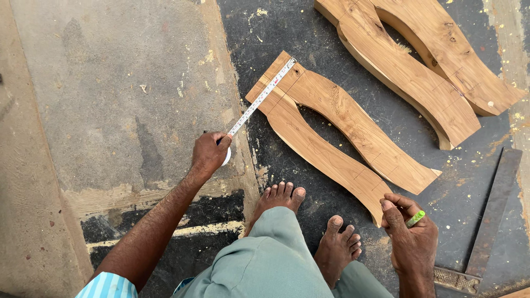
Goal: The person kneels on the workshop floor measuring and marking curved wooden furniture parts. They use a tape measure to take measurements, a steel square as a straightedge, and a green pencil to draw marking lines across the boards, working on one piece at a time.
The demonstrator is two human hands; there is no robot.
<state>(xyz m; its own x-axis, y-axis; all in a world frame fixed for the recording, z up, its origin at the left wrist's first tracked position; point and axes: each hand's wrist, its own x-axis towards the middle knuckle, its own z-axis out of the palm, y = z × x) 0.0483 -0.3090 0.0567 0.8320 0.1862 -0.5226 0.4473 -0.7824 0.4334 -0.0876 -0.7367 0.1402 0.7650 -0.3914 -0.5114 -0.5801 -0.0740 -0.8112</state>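
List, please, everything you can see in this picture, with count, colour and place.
Curved wooden pieces: two, light brown, side by side on the dark floor at centre.
Curved wooden pieces: two more, light brown, overlapping at top right.
Tape measure: one, white blade, stretched from the left hand across the end of the centre pair.
Steel square: one, dark grey, on the floor at right.
Marker: one, green, in the right hand.
Left hand: gripping the tape case.
Right hand: at the near end of the centre pair.
Bare feet: two, bottom centre.

The left hand (210, 153) was extended forward on a straight arm, fingers closed. The right hand (411, 237) was held near the body, fingers curled.
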